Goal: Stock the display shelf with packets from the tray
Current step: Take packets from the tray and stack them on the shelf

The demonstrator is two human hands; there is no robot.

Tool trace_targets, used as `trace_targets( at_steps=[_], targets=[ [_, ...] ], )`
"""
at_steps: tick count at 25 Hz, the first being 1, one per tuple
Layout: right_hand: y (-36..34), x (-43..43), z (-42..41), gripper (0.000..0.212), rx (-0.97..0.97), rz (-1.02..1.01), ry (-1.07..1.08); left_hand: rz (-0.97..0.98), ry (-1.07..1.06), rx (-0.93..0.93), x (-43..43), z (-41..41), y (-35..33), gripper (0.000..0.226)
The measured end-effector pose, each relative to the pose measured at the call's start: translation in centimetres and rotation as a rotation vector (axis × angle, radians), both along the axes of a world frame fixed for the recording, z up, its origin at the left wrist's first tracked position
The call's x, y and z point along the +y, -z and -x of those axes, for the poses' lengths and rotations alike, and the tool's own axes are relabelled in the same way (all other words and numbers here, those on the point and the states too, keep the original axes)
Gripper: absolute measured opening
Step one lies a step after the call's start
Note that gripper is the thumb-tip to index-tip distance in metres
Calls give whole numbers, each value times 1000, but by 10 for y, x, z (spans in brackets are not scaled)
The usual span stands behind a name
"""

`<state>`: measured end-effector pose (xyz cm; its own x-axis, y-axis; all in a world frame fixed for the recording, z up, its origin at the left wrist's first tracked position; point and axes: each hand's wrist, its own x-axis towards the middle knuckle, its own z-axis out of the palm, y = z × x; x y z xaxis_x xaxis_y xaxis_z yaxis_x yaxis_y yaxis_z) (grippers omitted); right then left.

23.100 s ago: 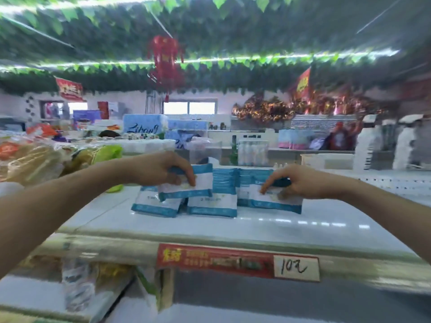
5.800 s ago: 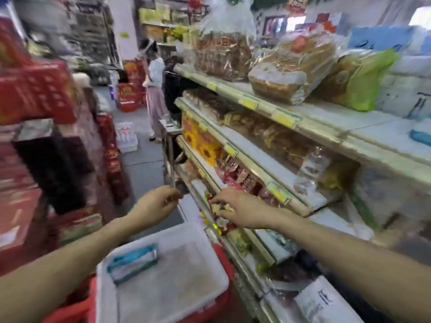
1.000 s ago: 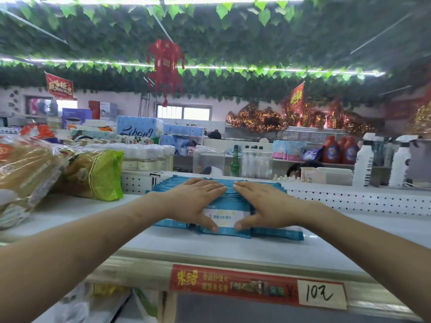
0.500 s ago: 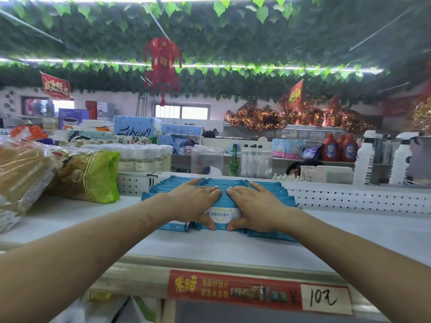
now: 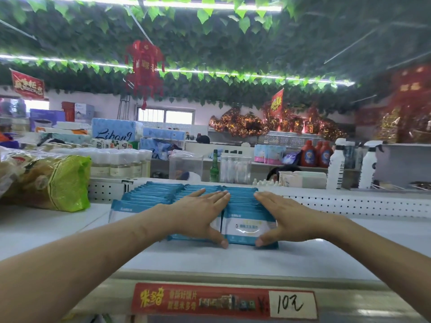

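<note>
A person's left hand [image 5: 200, 214] and right hand [image 5: 288, 221] lie flat on rows of blue-and-white packets [image 5: 243, 206] that stand on edge on the white top shelf [image 5: 233, 259] of a shop display. Neither grip is closed. The fingers of both hands stretch straight over the packets' top edges, pointing toward the perforated back panel [image 5: 349, 203], and each thumb reaches down to touch the front face of the foremost packets. The right hand presses on the right-hand row and the left hand on the row beside it. A further row of the same packets stands uncovered just to the left (its front packet is partly hidden by the left forearm).

On the shelf's front edge, a red price strip [image 5: 200, 301] carries a white tag [image 5: 291, 304] handwritten "10元". A bulky snack bag with a green end [image 5: 67, 183] lies on the same shelf, well apart to the left of the packets.

Beyond the panel stand a green glass bottle [image 5: 214, 169], red detergent bottles [image 5: 310, 155], white spray bottles [image 5: 368, 164] and a blue tissue pack marked "Libang" [image 5: 116, 132]. Overhead, a red paper ornament [image 5: 144, 66] hangs from a ceiling dressed in green leaves [image 5: 210, 26].
</note>
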<state>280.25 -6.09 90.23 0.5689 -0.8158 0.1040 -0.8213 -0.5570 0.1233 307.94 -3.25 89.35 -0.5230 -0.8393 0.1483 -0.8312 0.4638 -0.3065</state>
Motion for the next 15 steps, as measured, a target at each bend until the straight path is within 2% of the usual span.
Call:
trace_targets(
  at_steps=[4, 9, 15],
  targets=[
    [18, -19, 0, 134, 2, 7, -14, 23, -16, 0, -25, 37, 0, 124],
    [26, -38, -4, 124, -66, -15, -52, 27, -84, -60, -44, 48, 2, 104],
    [27, -45, -11, 118, -89, -2, -106, 60, -112, -100, -43, 47, 0, 98]
  ],
)
